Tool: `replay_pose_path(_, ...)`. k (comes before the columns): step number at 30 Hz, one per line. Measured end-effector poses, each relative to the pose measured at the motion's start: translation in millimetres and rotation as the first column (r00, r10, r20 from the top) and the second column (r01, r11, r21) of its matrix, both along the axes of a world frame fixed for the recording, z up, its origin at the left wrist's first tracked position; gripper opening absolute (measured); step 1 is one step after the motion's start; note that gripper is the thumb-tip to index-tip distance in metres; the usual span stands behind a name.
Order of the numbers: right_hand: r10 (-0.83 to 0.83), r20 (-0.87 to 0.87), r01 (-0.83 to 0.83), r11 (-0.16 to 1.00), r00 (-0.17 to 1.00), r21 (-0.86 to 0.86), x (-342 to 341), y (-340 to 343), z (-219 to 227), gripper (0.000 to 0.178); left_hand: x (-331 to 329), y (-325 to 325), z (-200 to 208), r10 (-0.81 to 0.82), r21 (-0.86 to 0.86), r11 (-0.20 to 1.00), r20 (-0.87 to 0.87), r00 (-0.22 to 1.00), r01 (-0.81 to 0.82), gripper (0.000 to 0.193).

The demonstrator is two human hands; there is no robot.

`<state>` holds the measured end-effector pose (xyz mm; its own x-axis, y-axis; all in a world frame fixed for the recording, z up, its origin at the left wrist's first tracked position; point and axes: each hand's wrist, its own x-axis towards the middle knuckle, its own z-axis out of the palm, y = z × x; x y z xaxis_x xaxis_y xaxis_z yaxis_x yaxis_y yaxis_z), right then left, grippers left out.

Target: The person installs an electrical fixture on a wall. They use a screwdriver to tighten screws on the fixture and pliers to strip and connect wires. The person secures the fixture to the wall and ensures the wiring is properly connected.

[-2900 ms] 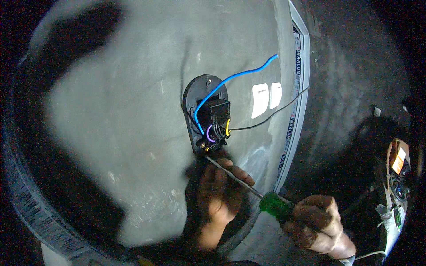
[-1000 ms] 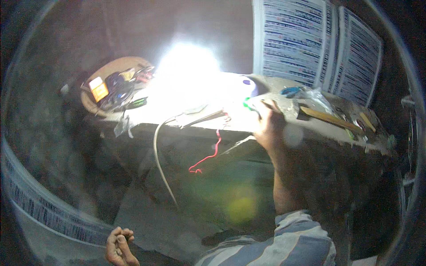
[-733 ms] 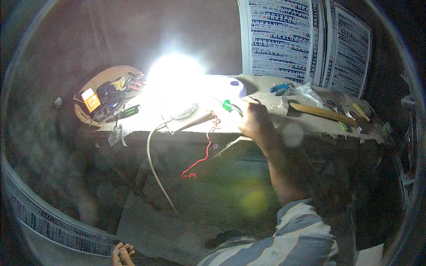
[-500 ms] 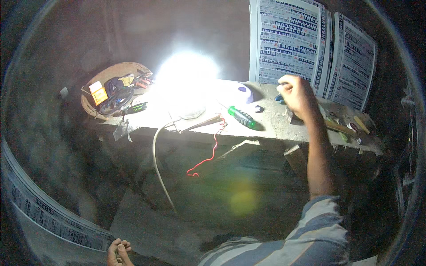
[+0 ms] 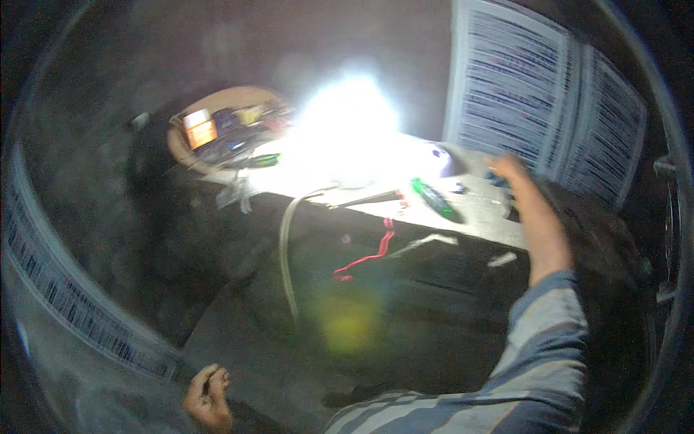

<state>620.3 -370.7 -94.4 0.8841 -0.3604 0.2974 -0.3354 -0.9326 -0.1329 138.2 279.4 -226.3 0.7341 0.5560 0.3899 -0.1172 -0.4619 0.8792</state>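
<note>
My right hand (image 5: 509, 168) reaches over the right part of a pale ledge (image 5: 488, 226). It is right by a small dark blue thing (image 5: 494, 178); blur hides whether the fingers touch or grip it. At the lower left, my left hand (image 5: 208, 399) hangs away from the ledge, its fingers curled in with nothing visible in them. A green-and-black screwdriver handle (image 5: 434, 200) lies on the ledge to the left of my right hand. Behind it sits a white and purple object (image 5: 437, 159), partly washed out by glare.
A dazzling lamp (image 5: 350, 130) hides the ledge's middle. Left of it stands a round shallow basket (image 5: 176, 141) of tools and small items. A pale cable (image 5: 286, 246) and red wire (image 5: 372, 258) hang off the front edge. Printed panels (image 5: 513, 79) lean behind at the right.
My right hand has lowered from above the ledge toward the small dark blue thing. My left hand has come further into view. The whole view has shifted and blurred.
</note>
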Motion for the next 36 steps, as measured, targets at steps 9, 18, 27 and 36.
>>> replay_pose_path(9, -0.071, -0.168, 0.099, 0.981, 0.983, 0.168, 2, -31, 3, 0.048, 1, 17, 10, 0.025, 0.143, 0.989, 0.027, 0.999, -0.028, 0.019)
replay_pose_path(18, -0.393, 0.453, -0.37, 0.27, 0.8, 0.889, 37, -139, -32, 0.038, 9, 18, 4, 0.012, 0.064, 0.998, 0.049, 0.999, -0.015, 0.018)
replay_pose_path(27, -0.474, 0.706, -0.751, 0.129, 0.527, 0.647, 8, -183, 6, 0.034, 7, 16, 6, -0.02, -0.026, 0.999, 0.062, 0.998, 0.022, 0.02)
replay_pose_path(36, -0.377, 0.881, -0.935, 0.094, 0.285, 0.343, -60, -104, 102, 0.057, 5, 10, 16, 0.012, 0.083, 0.996, 0.097, 0.995, -0.02, 0.019)
